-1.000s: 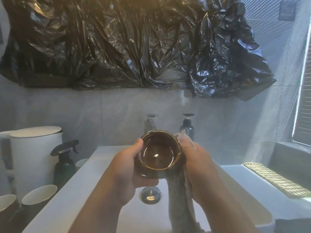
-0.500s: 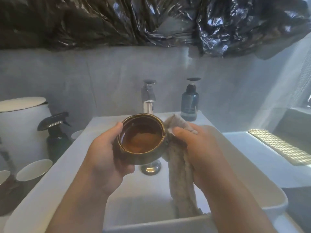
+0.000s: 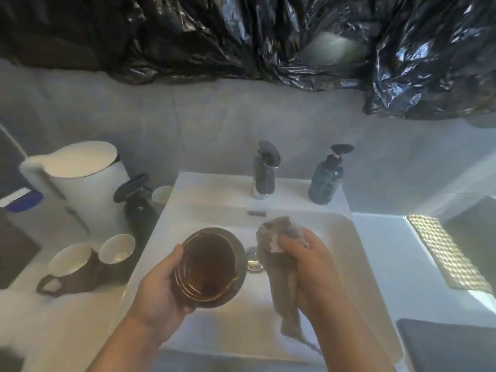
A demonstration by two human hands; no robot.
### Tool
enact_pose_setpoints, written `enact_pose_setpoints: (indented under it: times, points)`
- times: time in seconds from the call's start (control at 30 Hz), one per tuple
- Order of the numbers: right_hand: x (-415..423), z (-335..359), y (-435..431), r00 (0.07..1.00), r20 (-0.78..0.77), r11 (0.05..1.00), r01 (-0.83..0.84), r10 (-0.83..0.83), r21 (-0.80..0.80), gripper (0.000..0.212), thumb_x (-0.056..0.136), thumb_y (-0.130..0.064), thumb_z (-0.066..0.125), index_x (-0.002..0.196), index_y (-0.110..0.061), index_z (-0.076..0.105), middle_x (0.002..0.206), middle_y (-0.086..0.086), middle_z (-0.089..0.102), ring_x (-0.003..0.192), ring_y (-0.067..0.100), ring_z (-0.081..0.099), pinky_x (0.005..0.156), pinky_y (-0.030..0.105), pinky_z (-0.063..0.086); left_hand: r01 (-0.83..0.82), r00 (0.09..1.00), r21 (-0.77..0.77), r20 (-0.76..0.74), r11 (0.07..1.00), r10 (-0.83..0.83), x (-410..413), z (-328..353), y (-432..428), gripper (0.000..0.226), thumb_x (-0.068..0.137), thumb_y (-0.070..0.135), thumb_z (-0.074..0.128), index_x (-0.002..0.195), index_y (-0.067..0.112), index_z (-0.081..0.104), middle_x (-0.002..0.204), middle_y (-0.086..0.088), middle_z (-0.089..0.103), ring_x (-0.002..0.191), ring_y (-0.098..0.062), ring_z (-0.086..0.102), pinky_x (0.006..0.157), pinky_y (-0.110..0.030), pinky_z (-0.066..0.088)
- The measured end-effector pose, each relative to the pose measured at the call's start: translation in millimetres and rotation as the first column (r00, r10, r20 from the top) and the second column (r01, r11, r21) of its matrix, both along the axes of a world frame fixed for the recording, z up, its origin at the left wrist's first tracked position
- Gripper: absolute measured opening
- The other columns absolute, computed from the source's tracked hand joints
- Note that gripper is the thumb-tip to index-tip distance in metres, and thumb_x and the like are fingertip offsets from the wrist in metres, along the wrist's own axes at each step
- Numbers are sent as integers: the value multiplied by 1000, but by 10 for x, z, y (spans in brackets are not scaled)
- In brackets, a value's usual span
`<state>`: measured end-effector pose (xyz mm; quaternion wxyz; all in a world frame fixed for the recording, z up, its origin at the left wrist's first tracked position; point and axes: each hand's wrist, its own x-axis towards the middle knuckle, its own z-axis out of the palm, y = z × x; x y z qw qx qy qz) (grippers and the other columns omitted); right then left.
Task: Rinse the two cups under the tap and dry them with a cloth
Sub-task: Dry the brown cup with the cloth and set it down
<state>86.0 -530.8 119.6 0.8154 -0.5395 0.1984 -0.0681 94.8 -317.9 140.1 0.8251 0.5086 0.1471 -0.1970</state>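
- The left hand (image 3: 158, 291) grips a dark cup (image 3: 212, 267) over the white sink (image 3: 357, 253), thumb on the rim at 9 o'clock; its mouth tilts up toward the camera, and the brown inside looks empty.
- The right hand (image 3: 308, 264) is closed around a grey cloth (image 3: 281, 267), just beside the cup at 3 o'clock; the cloth's long axis hangs toward 6 o'clock.
- Two mugs (image 3: 88, 261) stand on the worktop (image 3: 53, 318) at 9 o'clock, white interiors showing nothing inside.
- The tap (image 3: 264, 174) and a soap bottle (image 3: 326, 178) stand at 12 o'clock.
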Motion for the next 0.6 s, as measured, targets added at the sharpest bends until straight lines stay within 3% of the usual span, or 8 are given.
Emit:
enact_pose_setpoints:
  times: [0.13, 0.2, 0.3, 0.4, 0.47, 0.53, 0.6]
  points:
    - [237, 267, 150, 998, 5, 992, -63, 63, 106, 46, 77, -9, 64, 121, 4, 61, 107, 27, 68, 94, 40, 66, 81, 48, 53, -36, 999, 33, -17, 999, 37, 45, 229, 213, 43, 103, 40, 35, 104, 15, 70, 79, -6, 72, 57, -15, 61, 32, -16, 34]
    - [421, 349, 262, 995, 25, 989, -95, 92, 116, 48, 79, -7, 63, 124, 9, 56, 110, 28, 66, 98, 40, 63, 84, 49, 52, -51, 998, 44, -21, 998, 52, 112, 316, 326, 41, 102, 41, 37, 108, 17, 69, 83, -8, 69, 54, -13, 60, 32, -17, 30]
    - [757, 532, 491, 986, 54, 981, -160, 155, 111, 43, 78, -5, 65, 119, 7, 60, 112, 29, 66, 100, 41, 64, 94, 53, 52, -57, 997, 17, -52, 998, 57, 249, 436, 478, 40, 104, 37, 36, 113, 13, 67, 79, -8, 70, 47, -13, 63, 30, -20, 38]
    - [1162, 725, 673, 982, 80, 985, -165, 169, -53, 17, 89, 0, 61, 103, -4, 69, 95, 18, 74, 89, 31, 70, 79, 38, 60, -64, 994, 0, -86, 998, 64, 446, 515, 616, 42, 104, 35, 37, 116, 8, 65, 70, -8, 71, 43, -14, 63, 30, -19, 41]
    - [1449, 847, 755, 982, 111, 983, -141, 154, -114, 21, 92, 4, 59, 93, -13, 71, 82, 6, 74, 78, 21, 70, 65, 26, 57, -82, 988, -30, -131, 996, 78, 599, 520, 722, 45, 104, 36, 38, 121, 4, 65, 80, -11, 73, 49, -17, 67, 32, -21, 44]
    - [1716, 979, 810, 982, 143, 977, -93, 121, -192, 24, 91, 2, 62, 88, -19, 73, 78, 1, 74, 77, 19, 68, 64, 24, 54, -64, 985, -75, -165, 995, 51, 760, 533, 822, 48, 104, 36, 38, 126, 3, 64, 94, -18, 71, 51, -20, 69, 31, -23, 46]
    - [1954, 1058, 806, 980, 181, 967, -37, 85, -252, 24, 90, 3, 63, 87, -19, 73, 80, 3, 72, 78, 19, 65, 65, 23, 53, -23, 984, -137, -178, 990, -1, 910, 556, 891, 49, 104, 35, 36, 121, 0, 66, 88, -22, 71, 39, -23, 63, 25, -26, 42]
